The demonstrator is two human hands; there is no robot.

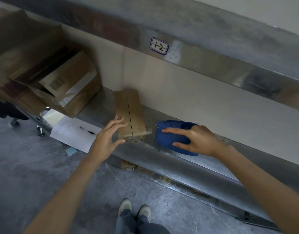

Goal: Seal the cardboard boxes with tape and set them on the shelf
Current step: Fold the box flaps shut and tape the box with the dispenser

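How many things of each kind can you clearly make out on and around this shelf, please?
Cardboard boxes: 2, the small box and the barcoded box; blurred ones further left uncounted.
Blue tape dispenser: 1
Handwritten shelf label: 1
White paper sheet: 1
Total: 5

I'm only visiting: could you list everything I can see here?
shelf: one, grey metal, along the wall
small cardboard box: one, brown, on the shelf, middle
tape dispenser: one, blue, on the shelf right of it
tape strip: one, clear, between dispenser and box
larger cardboard boxes: several, brown, shelf's left end
label: one, white, blue-bordered, on the upper rail
paper sheet: one, white, below the shelf, left
shoes: two, pale, bottom of view
left hand: one, touching the small box's near end
right hand: one, gripping the tape dispenser
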